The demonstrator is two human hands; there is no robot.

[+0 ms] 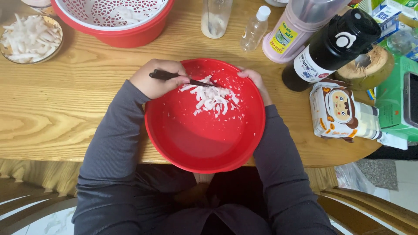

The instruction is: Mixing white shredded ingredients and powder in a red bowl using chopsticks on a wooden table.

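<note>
Roughly midway, judging by piles: left hand (156, 79) clamped on dark tool (174, 77), tip in white shreds (212, 98) inside red bowl (204, 115); right hand (254, 80) gripping far rim; glass dish (30, 39) already heaped; more shreds left.

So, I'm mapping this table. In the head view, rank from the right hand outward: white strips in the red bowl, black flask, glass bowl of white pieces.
From the right hand:
1. White strips, just left, inside the red bowl.
2. Black flask, to the upper right.
3. Glass bowl of white pieces, far left corner.
</note>
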